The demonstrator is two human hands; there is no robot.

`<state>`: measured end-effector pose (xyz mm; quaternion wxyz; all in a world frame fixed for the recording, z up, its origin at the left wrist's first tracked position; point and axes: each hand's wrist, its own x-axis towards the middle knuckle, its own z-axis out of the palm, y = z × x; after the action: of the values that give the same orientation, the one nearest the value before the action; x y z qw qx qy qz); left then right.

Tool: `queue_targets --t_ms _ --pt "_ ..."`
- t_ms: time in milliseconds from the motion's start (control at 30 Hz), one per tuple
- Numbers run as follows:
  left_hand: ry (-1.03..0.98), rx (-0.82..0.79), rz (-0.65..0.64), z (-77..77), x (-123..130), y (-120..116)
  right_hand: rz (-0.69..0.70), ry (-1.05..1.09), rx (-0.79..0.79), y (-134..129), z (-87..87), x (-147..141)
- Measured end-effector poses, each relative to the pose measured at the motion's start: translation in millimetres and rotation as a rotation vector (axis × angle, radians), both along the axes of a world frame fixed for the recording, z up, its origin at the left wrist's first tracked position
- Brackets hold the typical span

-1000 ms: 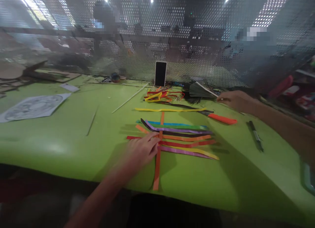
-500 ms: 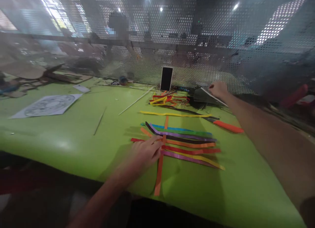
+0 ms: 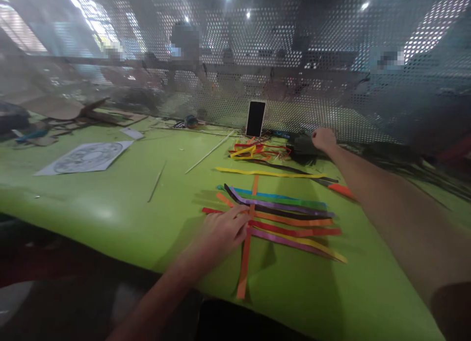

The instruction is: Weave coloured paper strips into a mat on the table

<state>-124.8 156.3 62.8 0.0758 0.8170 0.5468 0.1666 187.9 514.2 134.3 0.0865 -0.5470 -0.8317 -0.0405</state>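
Observation:
Several coloured flat strips (image 3: 294, 205) lie side by side across the green table, crossing one upright orange strip (image 3: 243, 272). My left hand (image 3: 227, 229) is closed at the crossing, its bent fingertips on the orange strip and the red strip (image 3: 312, 231). Its fingers partly cover the strips there. At the far right, my right hand (image 3: 324, 139) is closed beside a dark bundle (image 3: 305, 145); what it holds, if anything, is hidden. A yellow strip (image 3: 272, 173) lies apart beyond the row. Pliers with orange handles (image 3: 342, 190) are partly behind my right forearm.
A phone (image 3: 255, 118) leans upright against the perforated metal screen (image 3: 221, 86). In front of it is a tangle of red and yellow strips (image 3: 250, 150). Thin sticks (image 3: 209, 152) and a printed paper sheet (image 3: 88, 156) lie left; cardboard pieces (image 3: 59, 105) sit at the back left.
The white stick at my right hand no longer shows. My right forearm now covers more of the pliers. My left hand stays on the strips; the view has shifted slightly left.

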Motion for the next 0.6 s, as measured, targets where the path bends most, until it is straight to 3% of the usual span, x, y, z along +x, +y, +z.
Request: queue_targets --t_ms 100,267,467,600 --pt "0.009 0.002 -0.004 -0.5 -0.8 0.3 -0.160 0.046 0.062 -4.2 -0.3 7.3" --pt "-0.004 -0.031 -0.002 -3.3 -1.3 1.3 -0.284 0.082 0.111 -17.8 7.9 14.2" --pt "-0.009 -0.039 0.009 -3.5 -0.1 1.1 -0.329 0.109 0.200 -46.0 20.5 13.0" --pt "-0.006 -0.029 -0.011 -2.7 -0.5 0.7 -0.374 0.148 0.208 -60.7 18.5 15.7"
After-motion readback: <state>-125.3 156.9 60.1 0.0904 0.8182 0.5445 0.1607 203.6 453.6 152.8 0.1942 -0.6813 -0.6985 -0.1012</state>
